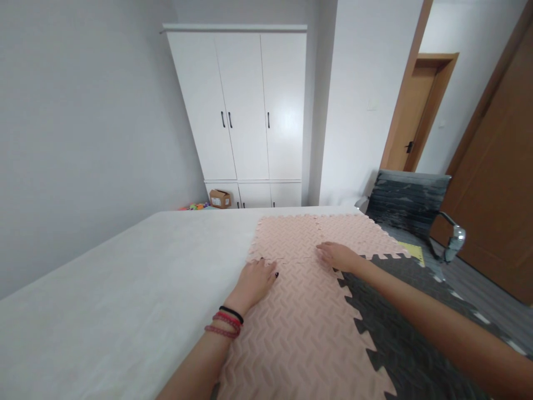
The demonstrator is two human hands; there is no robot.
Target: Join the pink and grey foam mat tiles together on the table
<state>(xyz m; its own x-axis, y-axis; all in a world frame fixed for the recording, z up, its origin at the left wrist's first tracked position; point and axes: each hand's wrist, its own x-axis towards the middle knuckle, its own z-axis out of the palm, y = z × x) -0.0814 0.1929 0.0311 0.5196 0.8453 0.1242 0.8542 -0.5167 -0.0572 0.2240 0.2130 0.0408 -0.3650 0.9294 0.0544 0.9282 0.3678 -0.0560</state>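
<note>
Pink foam mat tiles with toothed edges lie on a white surface. My left hand (259,279) rests on the near pink tile (303,322), at its far left corner by the seam, fingers spread. My right hand (335,255) lies flat by the same seam, near the tile's far right corner. Beyond the seam are a far pink tile (287,236) and another pink tile (353,230) to its right. A dark grey foam tile (408,316) lies along the near tile's right side, partly under my right forearm. Neither hand grips anything that I can see.
The white surface (125,289) reaches left to the wall. A white wardrobe (245,105) stands beyond it, with a cardboard box (220,199) at its foot. To the right are an office chair (408,203), a yellow item (412,253) and a wooden door (495,183).
</note>
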